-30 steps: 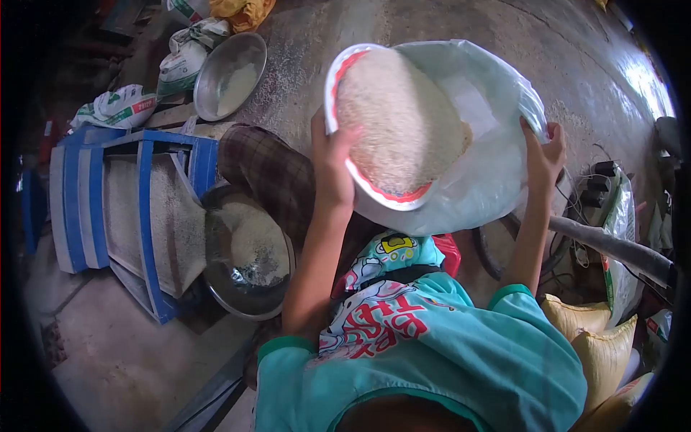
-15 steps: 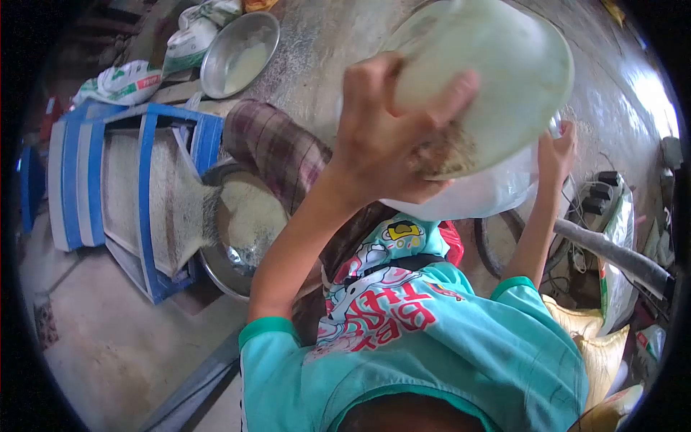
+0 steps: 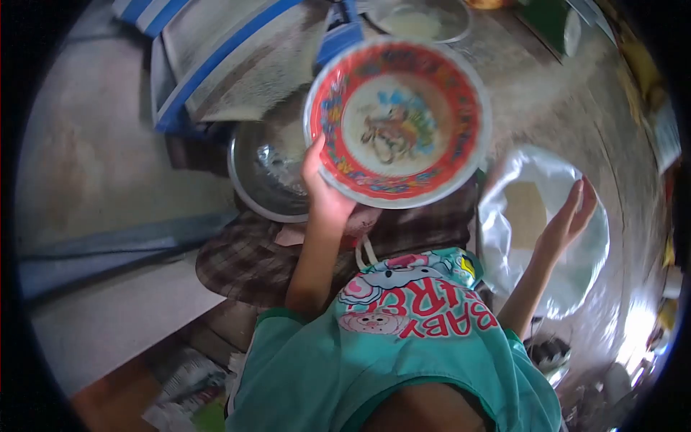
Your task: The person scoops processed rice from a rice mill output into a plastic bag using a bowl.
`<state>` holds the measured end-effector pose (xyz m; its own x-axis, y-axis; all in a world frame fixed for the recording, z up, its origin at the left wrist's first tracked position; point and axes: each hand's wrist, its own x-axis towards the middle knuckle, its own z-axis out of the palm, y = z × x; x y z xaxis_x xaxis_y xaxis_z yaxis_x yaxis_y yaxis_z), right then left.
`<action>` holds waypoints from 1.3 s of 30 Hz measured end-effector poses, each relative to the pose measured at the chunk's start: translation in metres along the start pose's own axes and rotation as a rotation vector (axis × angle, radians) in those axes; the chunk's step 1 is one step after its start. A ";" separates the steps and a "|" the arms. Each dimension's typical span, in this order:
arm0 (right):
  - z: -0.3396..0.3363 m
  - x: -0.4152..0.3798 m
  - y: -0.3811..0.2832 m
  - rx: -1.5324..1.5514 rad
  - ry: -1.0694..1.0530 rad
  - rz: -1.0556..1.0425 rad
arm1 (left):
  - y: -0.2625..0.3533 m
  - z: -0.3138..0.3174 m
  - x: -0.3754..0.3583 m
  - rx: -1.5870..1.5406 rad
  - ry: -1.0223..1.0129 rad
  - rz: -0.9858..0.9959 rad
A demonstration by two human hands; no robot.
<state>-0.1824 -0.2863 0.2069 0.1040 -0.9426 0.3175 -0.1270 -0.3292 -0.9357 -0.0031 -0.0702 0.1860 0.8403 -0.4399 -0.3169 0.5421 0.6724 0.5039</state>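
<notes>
My left hand (image 3: 327, 193) grips the near-left rim of a round bowl (image 3: 396, 126) with a red flowered band and a picture in its middle. The bowl's inside faces me, with no contents visible. To the right, my right hand (image 3: 574, 219) is at the rim of a whitish plastic bag (image 3: 504, 245), its fingers pressed together at the edge. The bag's mouth is wide, and a tan patch shows inside it. Behind the bowl and to its left sits a metal basin (image 3: 248, 173), partly hidden, with pale material in it.
A blue-and-white machine or chute (image 3: 237, 54) stands at the upper left, its pale surface sloping towards the basin. Another metal bowl (image 3: 457, 21) with pale contents is at the top. A plaid cloth (image 3: 237, 263) covers my legs. Packets (image 3: 187, 381) lie at the lower left.
The bowl has moved left and tipped, so its patterned inside shows instead of its pale green underside. My view has turned, and more of the bag's mouth shows beside my right hand.
</notes>
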 end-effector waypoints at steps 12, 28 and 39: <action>0.187 -0.071 -0.016 -0.236 -0.528 -0.548 | 0.028 -0.196 0.109 -0.258 0.418 0.030; 0.386 -0.167 0.168 0.161 -1.031 0.105 | 0.051 -0.307 0.175 0.208 0.736 0.271; 0.417 -0.195 0.249 0.119 -1.137 -0.049 | 0.092 -0.342 0.234 0.933 0.605 0.530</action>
<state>0.1776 -0.1610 -0.1520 0.9462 -0.3115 0.0874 -0.0105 -0.2994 -0.9541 0.2468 0.0923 -0.1164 0.9579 0.2710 -0.0948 0.1280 -0.1077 0.9859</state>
